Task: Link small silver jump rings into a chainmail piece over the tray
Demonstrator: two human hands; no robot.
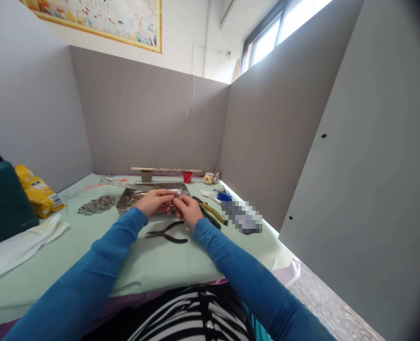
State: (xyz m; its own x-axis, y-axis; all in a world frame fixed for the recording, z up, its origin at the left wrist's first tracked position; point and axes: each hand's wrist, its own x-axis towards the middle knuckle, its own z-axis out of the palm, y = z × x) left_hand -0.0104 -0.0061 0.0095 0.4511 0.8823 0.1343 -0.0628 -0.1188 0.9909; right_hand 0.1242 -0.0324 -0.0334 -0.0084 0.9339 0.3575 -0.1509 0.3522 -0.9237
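The fingertips of the left hand point(155, 203) and the right hand point(190, 210) come together in a close pinch. There may be a tiny thing between them, but the fingers cover that spot, so I cannot tell what they hold, if anything.

The hands hide part of a metal tray point(183, 188), which is just behind them on the tabletop point(153, 270). Small gold-coloured bits point(133, 199) show inside its left end. I cannot tell if the hands touch the tray.

On the near side of the hands lie pliers point(163, 233) with black handles, spread apart. A tool with yellow and green handles point(214, 211) lies just beside the right hand, which covers some of it. To its right, a patch of little squares blurs a grey thing point(241, 218). A blue fluffy thing point(223, 194) is just behind that.

Left of the tray is a silvery pile with red spots point(98, 204). Far left, a big green thing point(5, 201) and a white cloth point(18, 242) are cut off by the edge.
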